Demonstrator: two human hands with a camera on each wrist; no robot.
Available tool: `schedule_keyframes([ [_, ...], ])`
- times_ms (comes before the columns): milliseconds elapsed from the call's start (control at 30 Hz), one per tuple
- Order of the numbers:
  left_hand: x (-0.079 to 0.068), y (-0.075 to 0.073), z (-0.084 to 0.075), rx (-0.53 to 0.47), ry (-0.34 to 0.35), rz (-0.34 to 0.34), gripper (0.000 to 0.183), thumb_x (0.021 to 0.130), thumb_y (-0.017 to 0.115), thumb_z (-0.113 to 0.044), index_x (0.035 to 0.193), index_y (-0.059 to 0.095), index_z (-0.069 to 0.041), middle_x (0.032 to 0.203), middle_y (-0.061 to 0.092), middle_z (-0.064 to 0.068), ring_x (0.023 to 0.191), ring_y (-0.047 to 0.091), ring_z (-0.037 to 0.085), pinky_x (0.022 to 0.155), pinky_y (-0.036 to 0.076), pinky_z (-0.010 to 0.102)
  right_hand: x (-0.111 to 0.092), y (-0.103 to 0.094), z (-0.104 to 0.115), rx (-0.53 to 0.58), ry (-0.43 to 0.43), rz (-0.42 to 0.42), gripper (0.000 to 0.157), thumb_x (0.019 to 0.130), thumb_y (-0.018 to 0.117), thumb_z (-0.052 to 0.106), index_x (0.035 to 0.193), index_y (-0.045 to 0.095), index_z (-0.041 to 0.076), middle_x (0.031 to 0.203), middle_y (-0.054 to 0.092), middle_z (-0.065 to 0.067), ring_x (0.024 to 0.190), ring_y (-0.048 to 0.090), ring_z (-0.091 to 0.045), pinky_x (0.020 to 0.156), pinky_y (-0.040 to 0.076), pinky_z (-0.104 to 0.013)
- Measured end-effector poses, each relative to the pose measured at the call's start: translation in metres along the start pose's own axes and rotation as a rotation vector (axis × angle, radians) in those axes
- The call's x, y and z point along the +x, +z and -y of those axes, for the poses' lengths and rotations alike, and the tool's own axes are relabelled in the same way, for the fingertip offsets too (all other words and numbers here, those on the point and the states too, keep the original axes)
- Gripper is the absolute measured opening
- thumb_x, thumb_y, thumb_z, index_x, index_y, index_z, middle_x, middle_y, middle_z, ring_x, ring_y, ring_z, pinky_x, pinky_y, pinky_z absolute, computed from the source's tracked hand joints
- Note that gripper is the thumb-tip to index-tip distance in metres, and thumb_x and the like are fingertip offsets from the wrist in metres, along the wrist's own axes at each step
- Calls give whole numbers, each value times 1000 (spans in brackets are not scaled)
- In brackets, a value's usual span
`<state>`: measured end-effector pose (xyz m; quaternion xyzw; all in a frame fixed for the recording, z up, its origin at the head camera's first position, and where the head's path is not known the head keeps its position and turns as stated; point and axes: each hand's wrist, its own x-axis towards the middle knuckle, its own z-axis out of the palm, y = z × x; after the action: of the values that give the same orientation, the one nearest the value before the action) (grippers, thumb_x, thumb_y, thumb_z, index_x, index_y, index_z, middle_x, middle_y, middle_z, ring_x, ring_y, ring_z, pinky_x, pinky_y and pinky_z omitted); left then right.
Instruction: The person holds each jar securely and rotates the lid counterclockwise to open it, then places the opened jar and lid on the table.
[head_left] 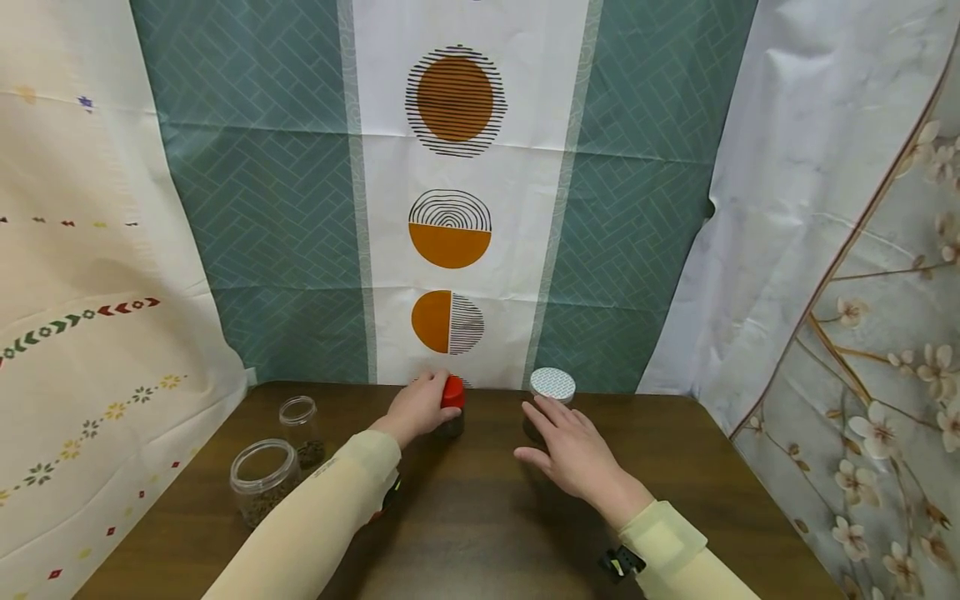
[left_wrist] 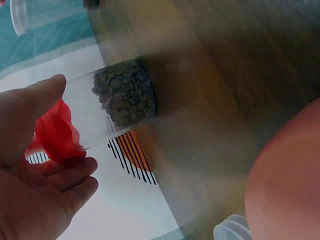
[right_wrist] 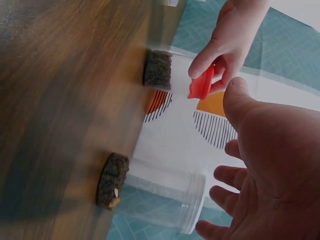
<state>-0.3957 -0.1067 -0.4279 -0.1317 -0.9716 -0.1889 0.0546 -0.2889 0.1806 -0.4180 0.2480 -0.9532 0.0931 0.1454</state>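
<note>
My left hand [head_left: 418, 408] holds a clear jar by its red lid [head_left: 453, 392], thumb on one side and fingers on the other. Small dark brown pieces like beans [left_wrist: 125, 95] fill the lower part of this jar, which stands on the table. My right hand [head_left: 573, 450], fingers spread and holding nothing, hovers in front of a second jar with a white patterned lid [head_left: 552, 383]. In the right wrist view, that taller clear jar [right_wrist: 160, 192] has dark contents at its bottom, and the fingertips come near its top end.
Two clear jars without visible lids stand at the left of the brown table [head_left: 465, 525]: a wide one [head_left: 262, 475] in front and a narrower one [head_left: 300, 425] behind. A patterned cloth [head_left: 450, 183] hangs right behind the table's back edge.
</note>
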Motion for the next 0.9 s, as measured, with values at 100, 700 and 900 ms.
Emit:
schedule_keyframes([
  [100, -6, 2, -3, -11, 15, 6, 68, 95, 90, -34, 147, 53, -9, 136, 63, 19, 111, 65, 35, 98, 59, 53, -3, -1, -2, 9, -4, -10, 78, 103, 75, 50, 164, 52, 6, 169, 46, -21, 156, 42, -41, 123, 34, -66],
  [700, -40, 12, -20, -101, 162, 13, 68, 87, 95, -21, 137, 50, -13, 116, 59, 15, 90, 66, 30, 83, 60, 50, -19, -7, -2, 24, 7, 17, 75, 104, 74, 49, 163, 54, 7, 168, 46, -20, 157, 40, -42, 123, 34, -68],
  [900, -52, 12, -26, -112, 200, 33, 67, 86, 95, -19, 136, 51, -14, 116, 59, 13, 91, 65, 28, 81, 60, 48, -21, -10, 0, 41, 13, 18, 75, 104, 75, 48, 162, 54, 7, 168, 48, -20, 158, 39, -42, 123, 33, -68],
])
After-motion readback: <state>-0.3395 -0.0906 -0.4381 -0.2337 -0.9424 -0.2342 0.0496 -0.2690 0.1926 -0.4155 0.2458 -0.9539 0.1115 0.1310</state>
